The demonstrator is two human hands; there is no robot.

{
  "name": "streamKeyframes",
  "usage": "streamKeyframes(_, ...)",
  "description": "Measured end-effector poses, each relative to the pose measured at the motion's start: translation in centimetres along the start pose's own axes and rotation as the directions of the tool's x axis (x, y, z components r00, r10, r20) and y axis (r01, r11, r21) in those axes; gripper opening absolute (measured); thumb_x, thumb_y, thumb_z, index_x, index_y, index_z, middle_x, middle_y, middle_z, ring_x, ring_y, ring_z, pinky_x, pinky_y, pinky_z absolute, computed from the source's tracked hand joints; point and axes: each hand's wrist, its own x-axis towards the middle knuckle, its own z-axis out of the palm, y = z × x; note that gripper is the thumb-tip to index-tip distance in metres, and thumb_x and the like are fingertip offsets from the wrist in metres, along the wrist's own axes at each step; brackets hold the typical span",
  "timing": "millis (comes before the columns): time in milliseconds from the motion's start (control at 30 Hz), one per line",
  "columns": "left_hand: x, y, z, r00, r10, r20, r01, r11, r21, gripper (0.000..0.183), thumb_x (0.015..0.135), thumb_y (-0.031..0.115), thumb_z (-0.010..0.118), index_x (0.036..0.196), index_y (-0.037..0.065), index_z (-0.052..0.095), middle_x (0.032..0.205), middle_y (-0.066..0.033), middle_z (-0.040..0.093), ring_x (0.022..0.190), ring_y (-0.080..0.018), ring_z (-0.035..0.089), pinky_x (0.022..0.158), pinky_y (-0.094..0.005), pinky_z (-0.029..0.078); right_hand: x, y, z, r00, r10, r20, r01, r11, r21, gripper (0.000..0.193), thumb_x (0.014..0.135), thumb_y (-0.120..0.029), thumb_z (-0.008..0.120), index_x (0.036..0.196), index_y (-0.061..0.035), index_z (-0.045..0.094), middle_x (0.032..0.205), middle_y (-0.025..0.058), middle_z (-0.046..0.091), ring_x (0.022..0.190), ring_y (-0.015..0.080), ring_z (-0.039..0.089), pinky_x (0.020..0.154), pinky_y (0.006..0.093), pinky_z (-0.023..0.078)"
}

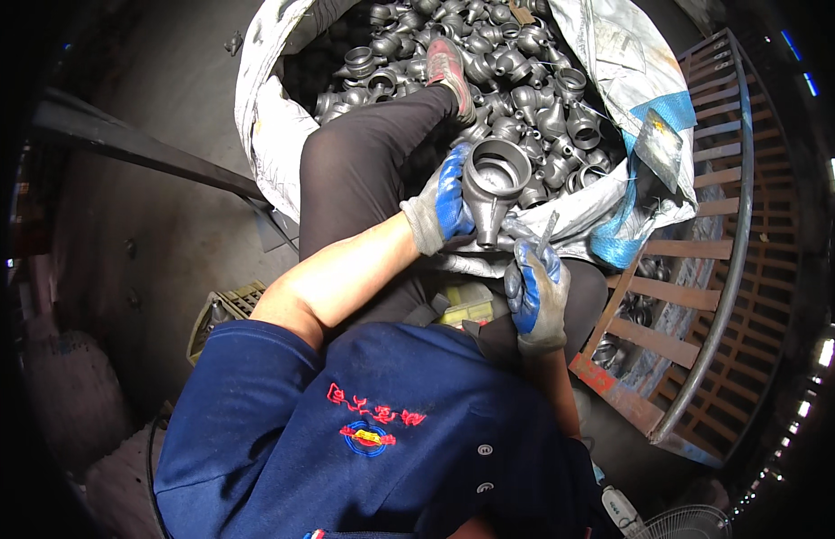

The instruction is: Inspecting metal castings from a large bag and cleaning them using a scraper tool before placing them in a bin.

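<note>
A person in a navy-blue shirt (390, 476) leans over a big white woven sack (272, 135) heaped with dull-grey metal castings (534, 103). One leg in dark trousers (368, 148) stretches over the heap, ending in a red shoe (446, 72).

The left hand (446, 207), in a grey-and-blue glove, grasps a dull-grey, funnel-shaped metal casting (488, 205) by its side, above the sack's near edge, wide round mouth upward, narrow spout toward the body. The right hand (538, 296), gloved alike, is closed around a thin, dark, flat tool (549, 232); its tip rises beside the casting, though from here I can't tell whether it is a file or a blade.

Pushed too hard, the tool could skid off the metal and catch the left glove. The one-sided grip could let the casting twist and drop. Loose, rounded castings rolling underfoot could make the shoe slip.
</note>
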Motion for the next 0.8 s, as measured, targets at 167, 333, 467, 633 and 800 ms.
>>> streamKeyframes(167, -0.5, 0.6, 2.1, 0.932, -0.051, 0.36, 0.148, 0.958, -0.247, 0.032, 0.093, 0.023, 0.042, 0.117, 0.003, 0.048, 0.113, -0.0107, 0.056, 0.105, -0.0188, 0.053, 0.094, -0.033, 0.042, 0.0, 0.0, -0.1, 0.996, 0.081, -0.03, -0.078, 0.993, 0.085, 0.009, 0.087, -0.012, 0.054, 0.081, -0.0049, 0.055, 0.052, -0.0032, 0.042, 0.042, 0.0029, 0.037, 0.038, 0.0192, 0.026)
streamKeyframes(333, -1.2, 0.4, 2.1, 0.83, 0.434, 0.35, -0.488, 0.263, 0.832, 0.034, 0.086, 0.013, 0.051, 0.118, 0.002, 0.048, 0.114, -0.0104, 0.054, 0.108, -0.0183, 0.052, 0.094, -0.0329, 0.041, 0.7, 1.6, -1.1, 0.995, 0.075, -0.061, -0.068, 0.991, 0.112, 0.005, 0.085, -0.011, 0.056, 0.084, -0.0062, 0.053, 0.053, -0.0038, 0.043, 0.042, 0.0023, 0.038, 0.038, 0.0179, 0.026)
streamKeyframes(467, -1.6, 0.8, 3.4, 0.838, 0.34, 0.427, -0.52, 0.259, 0.814, 0.048, 0.076, 0.001, 0.061, 0.121, 0.002, 0.043, 0.116, -0.0097, 0.053, 0.107, -0.0168, 0.052, 0.094, -0.0311, 0.041, 1.1, 2.1, -0.6, 0.997, 0.056, -0.052, -0.049, 0.991, 0.122, 0.007, 0.082, -0.009, 0.058, 0.084, -0.0074, 0.052, 0.058, -0.0043, 0.046, 0.044, 0.0018, 0.04, 0.035, 0.0172, 0.026)
streamKeyframes(633, -0.5, 0.8, 1.2, 0.875, 0.381, 0.299, -0.409, 0.251, 0.877, 0.034, 0.094, 0.022, 0.04, 0.123, 0.005, 0.043, 0.117, -0.0103, 0.053, 0.109, -0.0178, 0.051, 0.097, -0.0331, 0.039, 2.0, 2.4, -0.5, 0.996, 0.087, -0.03, -0.082, 0.987, 0.139, 0.011, 0.08, -0.006, 0.062, 0.086, -0.0052, 0.054, 0.057, -0.0023, 0.049, 0.041, 0.0042, 0.043, 0.037, 0.0171, 0.034)
streamKeyframes(800, 0.3, 1.6, 1.5, 0.955, 0.199, 0.221, -0.214, 0.976, 0.046, 0.031, 0.094, 0.022, 0.04, 0.116, 0.004, 0.048, 0.112, -0.0117, 0.056, 0.106, -0.0218, 0.053, 0.092, -0.0364, 0.044, 2.1, 1.4, -0.4, 1.0, 0.026, 0.015, -0.029, 0.955, 0.294, 0.033, 0.08, -0.004, 0.061, 0.112, 0.0018, 0.051, 0.072, 0.0003, 0.054, 0.047, 0.0019, 0.044, 0.038, 0.0165, 0.032)
